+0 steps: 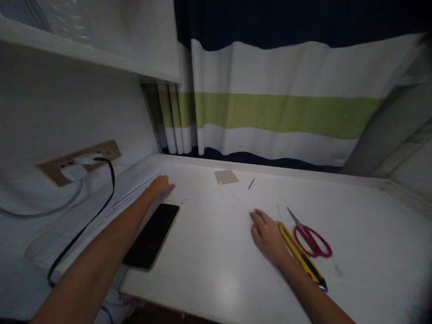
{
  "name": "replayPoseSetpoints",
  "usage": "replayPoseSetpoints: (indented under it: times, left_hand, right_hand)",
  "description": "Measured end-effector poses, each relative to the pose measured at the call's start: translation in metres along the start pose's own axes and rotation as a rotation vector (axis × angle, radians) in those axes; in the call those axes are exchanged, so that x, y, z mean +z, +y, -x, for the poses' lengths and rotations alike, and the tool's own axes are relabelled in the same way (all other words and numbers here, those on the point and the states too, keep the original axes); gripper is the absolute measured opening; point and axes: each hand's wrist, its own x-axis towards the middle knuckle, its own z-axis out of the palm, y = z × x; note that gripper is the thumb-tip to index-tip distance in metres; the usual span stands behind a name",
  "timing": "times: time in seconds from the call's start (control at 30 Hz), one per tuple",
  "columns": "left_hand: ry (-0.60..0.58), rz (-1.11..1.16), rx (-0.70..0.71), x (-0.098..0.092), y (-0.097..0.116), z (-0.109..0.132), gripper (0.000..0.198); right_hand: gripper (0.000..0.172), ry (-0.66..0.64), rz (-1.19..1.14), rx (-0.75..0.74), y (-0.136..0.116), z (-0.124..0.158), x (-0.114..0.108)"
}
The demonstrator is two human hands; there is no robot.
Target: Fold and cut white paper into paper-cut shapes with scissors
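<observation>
My left hand [160,184] reaches to the far left of the white table, over the end of several thin dark strips [135,193]. Its thumb stands away from the other fingers, and I see nothing held in it. A black phone [153,236] lies screen up beside my left forearm. My right hand [268,234] rests on the table, fingers loosely bent and empty. Just right of it lies a yellow utility knife [300,254], partly beside my wrist. Scissors with red handles [312,240] lie beyond the knife, blades pointing away.
A small beige square [226,177] and a short dark stick [251,183] lie toward the back. Thin whitish pieces [234,200] are scattered near them. A black cable [110,189] hangs from the wall socket [108,148] at left. A striped curtain [270,112] hangs behind the table.
</observation>
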Motion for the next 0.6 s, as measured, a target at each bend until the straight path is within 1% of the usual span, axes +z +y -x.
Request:
replayPoseSetpoints:
  times: [0.07, 0.13, 0.33, 0.5, 0.6]
  left_hand:
    - [-0.005, 0.0, -0.012, 0.001, 0.0, 0.002, 0.042]
    - [-0.01, -0.002, -0.025, 0.001, 0.0, 0.004, 0.046]
    - [-0.022, -0.008, -0.055, -0.005, 0.003, 0.003, 0.032]
    - [-0.049, -0.017, -0.06, -0.007, 0.008, -0.003, 0.031]
    - [-0.053, -0.026, -0.062, -0.008, 0.012, -0.002, 0.031]
  right_hand:
    - [0.039, 0.0, 0.003, 0.002, 0.0, 0.001, -0.001]
    - [0.039, 0.0, 0.005, 0.006, -0.001, 0.002, -0.002]
    - [0.038, -0.001, 0.007, 0.006, -0.001, 0.002, -0.004]
    - [0.039, -0.006, 0.005, 0.004, -0.001, 0.001, -0.002]
    - [0.039, -0.007, 0.008, 0.002, 0.0, 0.0, -0.001]
